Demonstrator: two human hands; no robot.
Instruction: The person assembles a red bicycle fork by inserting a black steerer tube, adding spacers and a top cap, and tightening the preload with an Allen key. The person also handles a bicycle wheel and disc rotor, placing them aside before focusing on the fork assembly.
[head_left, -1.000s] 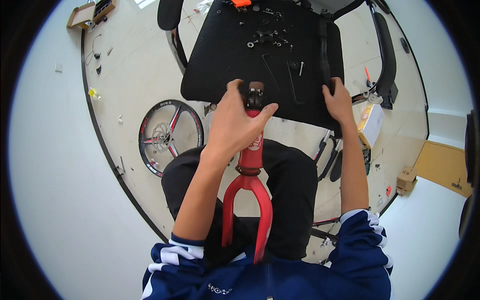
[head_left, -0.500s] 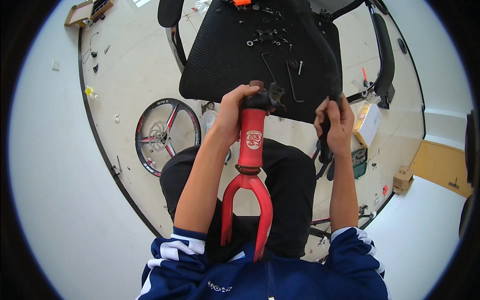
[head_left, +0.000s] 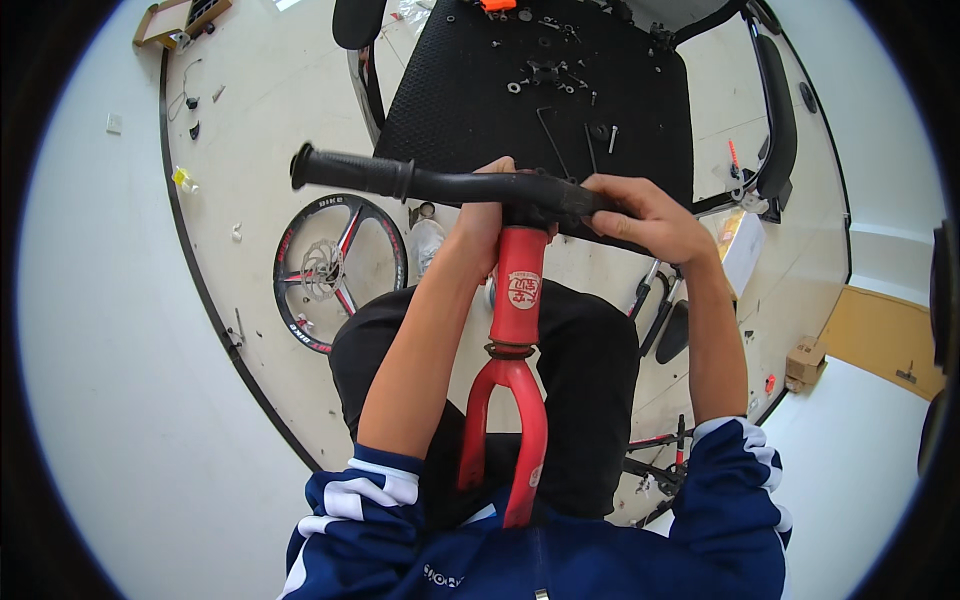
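Observation:
A red bicycle head tube (head_left: 514,300) with a red fork (head_left: 530,410) stands between my thighs, its fork legs toward my body. My left hand (head_left: 482,228) is closed round the upper end of the tube, near the black stem (head_left: 528,214); part of its fingers is hidden behind. Across the stem lies a black handlebar (head_left: 462,187), its ribbed grip pointing left. My right hand (head_left: 650,218) grips the bar's right part, fingers over the top and thumb in front. From this angle I cannot tell whether the bar is seated in the stem clamp.
Ahead is a black chair seat (head_left: 430,120) with hex keys (head_left: 546,132), a bolt (head_left: 613,138) and several small metal parts (head_left: 545,74). On the floor to the left lies a bicycle wheel (head_left: 395,245). A white-and-yellow box (head_left: 742,250) and bike parts (head_left: 674,333) are to the right.
My right hand has brought the handlebar from the right side over to the stem, turning it from lengthwise to crosswise. The left hand keeps its hold; the tube appears slightly farther right.

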